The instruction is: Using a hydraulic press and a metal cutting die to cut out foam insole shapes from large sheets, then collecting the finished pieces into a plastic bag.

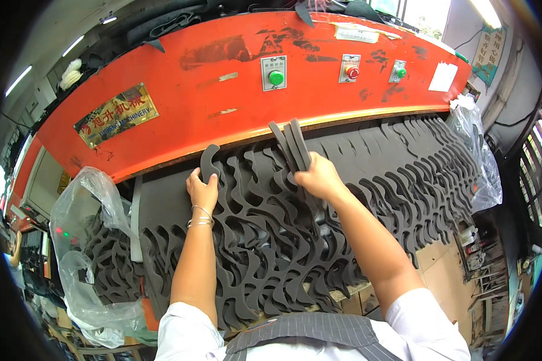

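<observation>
A grey pinstriped apron point(307, 332) lies nearest. The left hand point(203, 191), thumb and fingers nearly together, pinches one curved foam strip point(209, 161); the right hand point(319, 175) is closed around a few upright strips point(296, 144), above die-cut foam sheets point(367, 147). A light, even pinch should keep edges aligned. The foam looks matte, dense, wavy-edged.

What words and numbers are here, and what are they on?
I won't copy words out, but here's where they are:
Gold plate on the orange machine: big red characters, dark letters below.
Left green button's plate: small characters, too blurred.
Wall sign, upper right: columns of characters.
White label, top: any print too small.
</observation>
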Tool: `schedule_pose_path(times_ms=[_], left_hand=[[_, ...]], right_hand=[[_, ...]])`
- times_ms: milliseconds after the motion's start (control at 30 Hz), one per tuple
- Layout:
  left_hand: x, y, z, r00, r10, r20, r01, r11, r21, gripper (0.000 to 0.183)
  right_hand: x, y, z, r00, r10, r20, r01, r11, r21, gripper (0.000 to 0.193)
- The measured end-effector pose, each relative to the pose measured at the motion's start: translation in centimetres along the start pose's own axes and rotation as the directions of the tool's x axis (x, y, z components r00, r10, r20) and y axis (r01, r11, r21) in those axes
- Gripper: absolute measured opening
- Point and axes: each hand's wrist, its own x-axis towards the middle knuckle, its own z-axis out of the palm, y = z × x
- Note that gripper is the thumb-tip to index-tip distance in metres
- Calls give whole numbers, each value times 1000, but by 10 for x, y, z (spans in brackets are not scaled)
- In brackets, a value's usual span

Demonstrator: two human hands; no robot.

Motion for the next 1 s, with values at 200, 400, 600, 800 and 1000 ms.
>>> schedule_pose_path(times_ms=[200, 400, 600, 800, 1000], left_hand=[[-11, 21, 34, 879, 49, 475, -208, 935, 287, 61], [-3, 32, 44, 886, -140, 442, -159, 805, 572, 61], [41, 54, 45, 659, -479, 580, 9, 776, 630, 42], [40, 48, 27, 628, -557, 543, 49, 725, 687, 48], [7, 52, 4, 878, -286, 385, 179, 940, 290, 50]], right_hand=[[71, 27, 49, 981, 188, -43, -189, 893, -409, 62], [71, 17, 57, 977, 207, -42, -204, 868, -453, 82], [36, 62, -27, 944, 329, 32, -256, 666, 701, 22], [0, 18, -88, 992, 129, -2, -82, 643, 761, 20], [70, 48, 3, 970, 228, 87, -244, 902, 356, 35]])
